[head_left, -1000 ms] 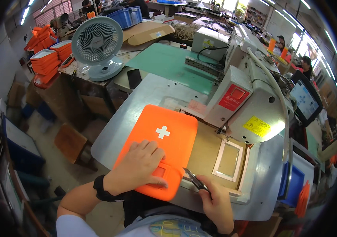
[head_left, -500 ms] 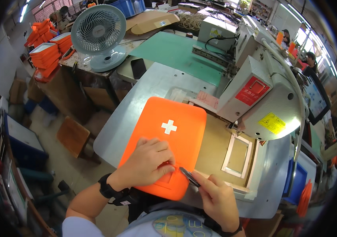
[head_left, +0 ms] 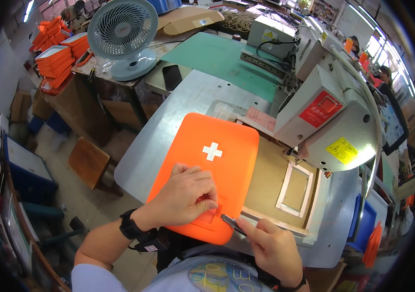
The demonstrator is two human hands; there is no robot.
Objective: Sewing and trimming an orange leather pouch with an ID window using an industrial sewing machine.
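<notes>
An orange case [head_left: 217, 160] with a white cross [head_left: 212, 151] lies on the grey metal machine table [head_left: 168, 126]. My left hand [head_left: 188, 194] rests flat on its near part, fingers curled at a small raised rectangle. My right hand [head_left: 271, 246] pinches a small dark metal tool [head_left: 231, 223], its tip touching the case's near right edge beside my left fingers. To the right lies a brown board with a rectangular window frame [head_left: 296, 189] under the white machine head [head_left: 334, 121].
A white desk fan [head_left: 122, 34] stands at the back left beside stacks of orange cases [head_left: 56, 61]. A green mat [head_left: 222, 58] and a dark phone [head_left: 172, 76] lie behind the table. A wooden stool [head_left: 88, 163] stands left below. A person sits far right.
My head has moved closer, so the case looks larger. My left hand slid toward the case's near right corner, and my right hand brought the tool up against that edge.
</notes>
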